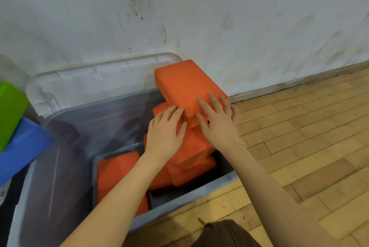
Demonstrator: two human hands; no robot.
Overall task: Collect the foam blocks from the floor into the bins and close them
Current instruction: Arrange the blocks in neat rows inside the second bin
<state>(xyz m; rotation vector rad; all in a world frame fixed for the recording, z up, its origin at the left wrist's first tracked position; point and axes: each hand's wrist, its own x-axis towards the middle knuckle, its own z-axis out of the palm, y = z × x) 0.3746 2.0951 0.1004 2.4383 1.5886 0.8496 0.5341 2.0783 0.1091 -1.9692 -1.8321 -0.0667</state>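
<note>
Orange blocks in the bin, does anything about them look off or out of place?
Yes. The top orange block sits tilted high on the pile, poking above the grey bin's rim by the wall. Both the left hand and right hand lie flat on the pile. The lid likely won't shut yet.

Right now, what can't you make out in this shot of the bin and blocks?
Head view only:
- Lower orange blocks: partly hidden by both forearms.
- Bin: near left corner cut off by the frame's edge.
- Green block and blue block: blurred, cut off at left.
- Lid: latches unclear.
</note>
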